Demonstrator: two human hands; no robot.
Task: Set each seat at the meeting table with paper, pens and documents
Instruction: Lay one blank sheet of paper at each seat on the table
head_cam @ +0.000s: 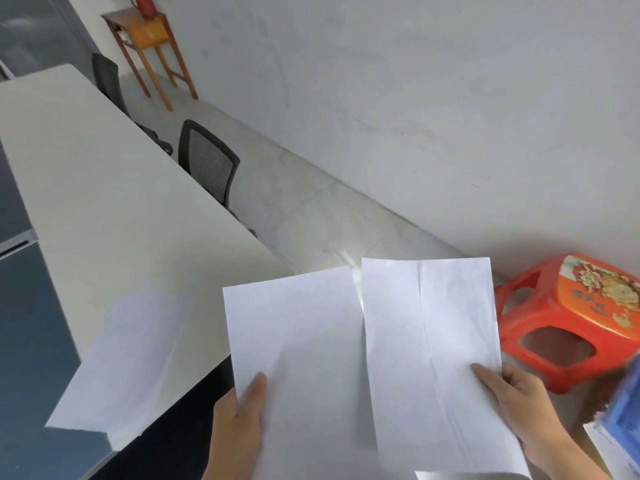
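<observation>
My left hand (239, 420) grips a white sheet of paper (298, 348) by its lower left edge, thumb on top. My right hand (516, 400) grips a second white sheet (433, 334), which has a vertical crease, by its lower right edge. Both sheets are held up side by side in front of me, just off the near corner of the long white meeting table (104, 202). Another white sheet (131, 358) lies on the table's near end, blurred and overhanging the edge.
Two black mesh office chairs (207, 161) stand along the table's right side. A red plastic stool (568, 317) sits by the wall at right. A small wooden stand (149, 39) is in the far corner. Something blue and blurred (623, 410) shows at the right edge.
</observation>
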